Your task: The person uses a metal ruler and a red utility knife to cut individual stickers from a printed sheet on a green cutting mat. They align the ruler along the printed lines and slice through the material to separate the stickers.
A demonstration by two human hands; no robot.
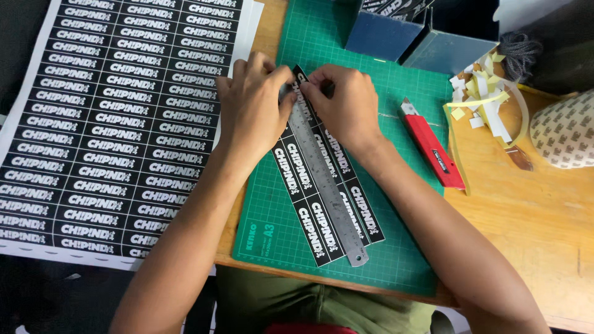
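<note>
My left hand (250, 108) and right hand (346, 105): fingers pinched closed on far end of steel ruler (323, 185), ruler lying along black label strip (328, 185) at centre of green cutting mat (383, 260). Red utility knife (432, 147) on mat's right edge; printed label sheet (105, 124) left of mat.

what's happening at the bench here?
A person has both hands at the far end of a steel ruler that lies lengthwise along black label strips on a green cutting mat. The left hand and right hand pinch at the ruler's top end and the strips there. A red utility knife lies untouched on the mat to the right. A large uncut sheet of labels lies left, paper offcuts at the far right.
</note>
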